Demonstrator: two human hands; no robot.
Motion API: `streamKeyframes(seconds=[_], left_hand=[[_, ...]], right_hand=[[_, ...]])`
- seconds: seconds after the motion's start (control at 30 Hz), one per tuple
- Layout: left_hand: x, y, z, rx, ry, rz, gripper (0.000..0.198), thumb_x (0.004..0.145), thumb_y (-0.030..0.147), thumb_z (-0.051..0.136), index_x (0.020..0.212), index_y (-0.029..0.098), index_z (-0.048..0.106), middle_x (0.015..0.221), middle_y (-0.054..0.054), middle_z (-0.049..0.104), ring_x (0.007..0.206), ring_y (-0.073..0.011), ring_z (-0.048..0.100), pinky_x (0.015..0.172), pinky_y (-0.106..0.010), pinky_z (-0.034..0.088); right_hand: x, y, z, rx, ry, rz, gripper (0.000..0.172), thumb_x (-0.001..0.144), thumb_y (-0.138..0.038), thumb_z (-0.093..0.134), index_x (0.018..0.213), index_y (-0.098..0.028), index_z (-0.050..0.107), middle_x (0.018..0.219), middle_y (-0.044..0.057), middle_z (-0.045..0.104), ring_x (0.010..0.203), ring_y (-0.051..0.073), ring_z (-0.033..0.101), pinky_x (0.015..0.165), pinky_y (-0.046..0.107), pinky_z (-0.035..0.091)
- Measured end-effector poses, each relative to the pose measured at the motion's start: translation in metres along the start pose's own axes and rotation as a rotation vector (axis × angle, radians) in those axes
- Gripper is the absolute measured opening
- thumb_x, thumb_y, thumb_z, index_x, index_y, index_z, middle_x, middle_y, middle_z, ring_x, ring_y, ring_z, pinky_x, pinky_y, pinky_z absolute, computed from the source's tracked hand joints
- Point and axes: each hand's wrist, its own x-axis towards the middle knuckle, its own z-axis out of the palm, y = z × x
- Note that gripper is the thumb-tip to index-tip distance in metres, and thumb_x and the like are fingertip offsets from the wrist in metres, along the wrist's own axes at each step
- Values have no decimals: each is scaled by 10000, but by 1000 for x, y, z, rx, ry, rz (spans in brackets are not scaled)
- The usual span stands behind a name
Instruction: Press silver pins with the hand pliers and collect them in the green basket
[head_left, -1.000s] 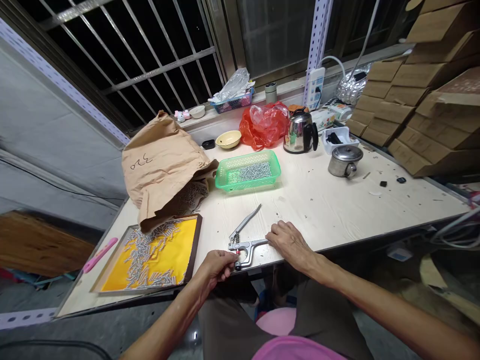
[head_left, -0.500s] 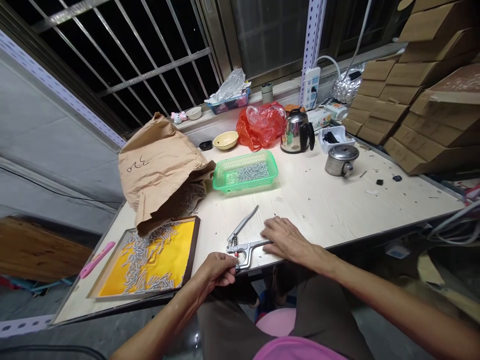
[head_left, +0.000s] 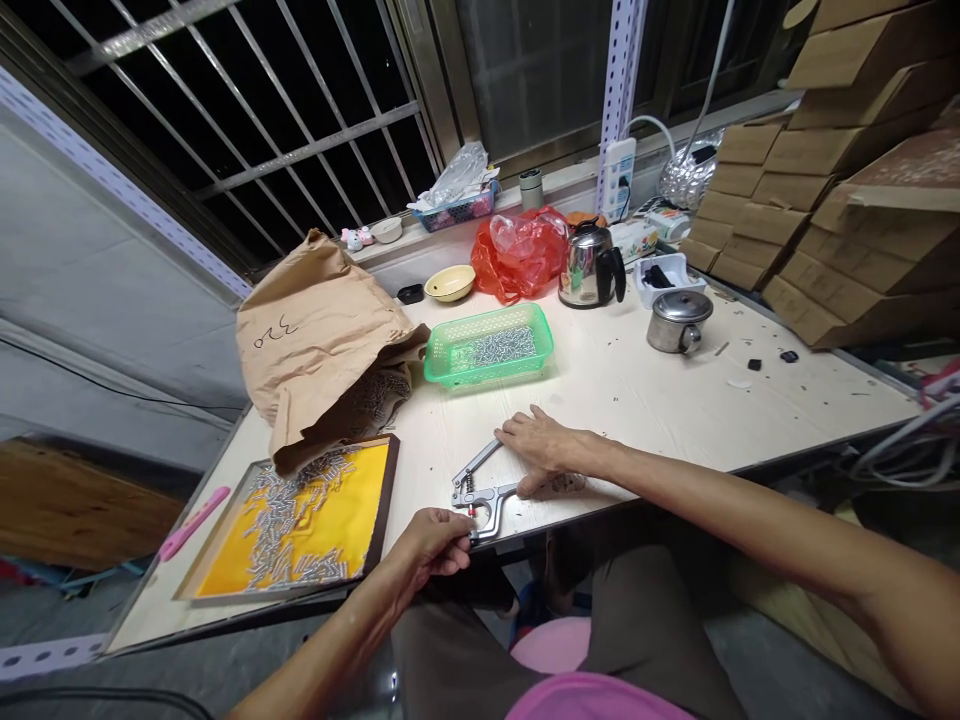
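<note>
A silver hand press tool (head_left: 491, 496) with two handles, a spring and a red part lies at the table's front edge. My left hand (head_left: 437, 541) is closed in a pinch at the tool's jaw; whatever is between its fingertips is too small to make out. My right hand (head_left: 541, 450) is wrapped over both handles at their right ends, the fingers on the upper handle and the thumb side at the lower one. To the left, a tray (head_left: 390, 480) with a yellow bottom holds many small metal pins (head_left: 274, 520).
A brown paper bag (head_left: 315, 330) spills pins behind the tray. Beyond the tool stands a green basket (head_left: 487, 375) with small metal parts. A pink-handled tool (head_left: 193, 523), a kettle (head_left: 589, 265), a lidded metal cup (head_left: 679, 322), a red bag (head_left: 517, 250) and stacked cartons (head_left: 862, 220) surround the work area.
My right hand has moved up from the lower handle and now reaches over the upper handle too. My left hand has stayed at the jaw.
</note>
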Motion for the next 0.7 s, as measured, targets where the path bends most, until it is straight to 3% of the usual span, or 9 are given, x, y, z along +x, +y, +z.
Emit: streamKeyframes(seconds=[0.13,0.2,0.33,0.4,0.47,0.53,0.7], left_hand=[[-1,-2,-1,87,17,29,334,617,419,728,614,138,547,442,36,536,342,-78,499,377,-174,360],[-5,-4,0,230,86,99,336,678,459,665,636,145,552,465,31,536,362,-92,502,396,-197,359],[-16,-6,8,677,426,487,248,794,421,545,777,176,585,686,-16,611,619,-165,603,551,-263,432],[-16,-3,16,860,511,745,186,818,355,533,905,200,588,884,-39,622,841,-199,601,701,-303,462],[-10,4,24,991,483,959,253,815,289,548,1055,211,552,1079,-59,584,1023,-224,537,841,-347,450],[0,14,30,1088,398,1086,399,792,235,580,1177,198,483,1220,-82,521,1142,-243,458,939,-379,411],[19,37,33,1246,217,1105,539,774,250,615,1264,189,398,1191,-92,523,1077,-242,481,920,-389,426]], right_hand=[[-18,-9,8,-21,93,-12,651,719,-439,655,1244,-109,458,1111,158,547,1052,301,459,999,544,230],[-25,-14,12,-10,146,-17,591,765,-379,633,1267,-135,438,1096,139,553,1048,284,465,1005,530,227],[-31,-19,19,27,210,-29,491,793,-292,624,1237,-164,459,1026,103,573,1012,246,483,1020,491,224],[-32,-20,23,35,234,-38,476,795,-270,626,1230,-164,463,1005,91,582,996,236,490,1022,472,230],[-32,-20,27,44,265,-47,492,794,-264,629,1240,-158,452,1010,88,587,995,233,491,1017,453,246],[-33,-19,28,79,288,-46,524,787,-265,636,1255,-145,434,1027,96,589,999,233,490,988,434,287],[-46,-20,15,180,197,86,659,716,-277,700,1274,-74,412,1108,160,552,1043,268,464,898,416,376]])
